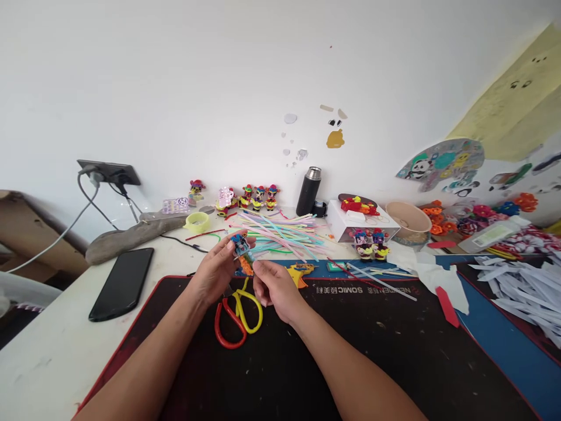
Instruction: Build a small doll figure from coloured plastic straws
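My left hand (220, 262) pinches a small handmade figure (243, 252) with a blue top and an orange lower part, holding it above the mat. Beside it, my right hand (275, 287) has thumb and fingers closed at the orange end; whether something thin is between the fingertips is hidden. Scissors (231, 325) with one red and one yellow handle lie on the black mat (333, 362) below the hands, their blades mostly covered. Just past my right hand lies a yellow glue gun (300, 275).
A pile of pastel strips (280, 231) spreads behind my hands. Finished figures (258, 197) stand along the wall near a black thermos (309, 192). A phone (123, 284) and tape roll (197, 222) are left; a white box (335, 224) and paper strips (526, 295) are right.
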Demonstrator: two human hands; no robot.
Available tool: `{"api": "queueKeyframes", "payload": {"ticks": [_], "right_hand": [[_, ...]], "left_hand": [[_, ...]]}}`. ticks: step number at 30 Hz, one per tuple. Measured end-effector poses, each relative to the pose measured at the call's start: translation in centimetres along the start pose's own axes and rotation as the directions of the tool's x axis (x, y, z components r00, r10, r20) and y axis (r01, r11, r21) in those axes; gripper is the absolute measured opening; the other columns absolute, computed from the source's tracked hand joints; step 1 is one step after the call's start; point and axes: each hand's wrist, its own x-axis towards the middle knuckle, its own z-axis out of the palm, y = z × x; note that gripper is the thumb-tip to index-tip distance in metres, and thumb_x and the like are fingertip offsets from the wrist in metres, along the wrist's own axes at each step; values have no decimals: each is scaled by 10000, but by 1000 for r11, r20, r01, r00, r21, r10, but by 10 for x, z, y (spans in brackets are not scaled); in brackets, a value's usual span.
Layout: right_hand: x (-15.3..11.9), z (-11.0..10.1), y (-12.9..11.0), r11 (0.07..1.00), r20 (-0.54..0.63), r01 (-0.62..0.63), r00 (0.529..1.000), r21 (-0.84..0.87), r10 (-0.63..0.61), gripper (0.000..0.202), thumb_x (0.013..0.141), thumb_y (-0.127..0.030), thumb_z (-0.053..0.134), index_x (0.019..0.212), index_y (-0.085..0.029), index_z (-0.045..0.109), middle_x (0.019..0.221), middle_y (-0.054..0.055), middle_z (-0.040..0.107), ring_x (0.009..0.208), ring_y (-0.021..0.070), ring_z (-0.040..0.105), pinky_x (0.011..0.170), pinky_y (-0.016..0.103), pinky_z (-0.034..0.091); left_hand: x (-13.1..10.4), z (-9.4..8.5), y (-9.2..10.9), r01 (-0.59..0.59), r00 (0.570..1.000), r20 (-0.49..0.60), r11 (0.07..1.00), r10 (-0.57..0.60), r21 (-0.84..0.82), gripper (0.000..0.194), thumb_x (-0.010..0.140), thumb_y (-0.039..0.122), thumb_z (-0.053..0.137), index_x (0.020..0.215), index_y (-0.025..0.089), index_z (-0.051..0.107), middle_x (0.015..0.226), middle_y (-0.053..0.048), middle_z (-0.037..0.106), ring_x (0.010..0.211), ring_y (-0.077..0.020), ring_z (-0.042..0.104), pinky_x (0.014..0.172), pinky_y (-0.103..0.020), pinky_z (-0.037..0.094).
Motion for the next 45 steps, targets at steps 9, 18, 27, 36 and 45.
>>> {"api": "queueKeyframes", "payload": {"ticks": [9, 18, 27, 36, 45], "right_hand": [[1, -5, 1, 999, -46, 9, 999, -41, -11, 522, 858, -691, 727, 775, -214, 531, 497, -81, 500, 360, 73, 395, 372, 213, 190], [1, -5, 1, 998, -56, -3, 998, -62, 0, 527, 853, -706, 718, 770, -219, 537, 488, -85, 485, 360, 77, 395, 376, 220, 203], [2, -7, 3, 996, -53, 5, 999, -86, -9, 505, 877, -692, 700, 783, -218, 555, 487, -86, 487, 359, 77, 393, 375, 224, 213], [3, -8, 6, 995, -95, 32, 995, -92, -41, 500, 880, -693, 696, 785, -220, 563, 472, -89, 465, 359, 82, 383, 377, 232, 215], [2, -5, 4, 993, -141, 68, 987, -95, -81, 497, 874, -687, 705, 763, -222, 567, 454, -96, 426, 336, 78, 341, 363, 245, 210]], "left_hand": [[1, 0, 4, -2, 1000, 1, 999, 2, 42, 404, 852, 443, 805, 1167, 190, 788, 1129, -112, 808, 1103, -284, 725, 886, -335, 579], [2, 0, 4, 14, 998, -55, 994, -8, 109, 413, 820, 395, 839, 1181, 201, 785, 1131, -101, 802, 1036, -262, 735, 841, -316, 572], [-2, 6, 8, 20, 997, -81, 987, -7, 161, 455, 744, 371, 903, 1157, 226, 779, 1002, -86, 818, 1073, -308, 746, 816, -361, 578], [-3, 10, 9, -54, 995, -74, 977, 71, 205, 411, 732, 328, 919, 1112, 226, 799, 986, -63, 801, 962, -253, 742, 801, -318, 563], [-3, 12, 4, -65, 992, -95, 976, 86, 209, 422, 723, 340, 922, 1107, 218, 796, 953, -41, 771, 853, -204, 699, 716, -274, 533]]}}
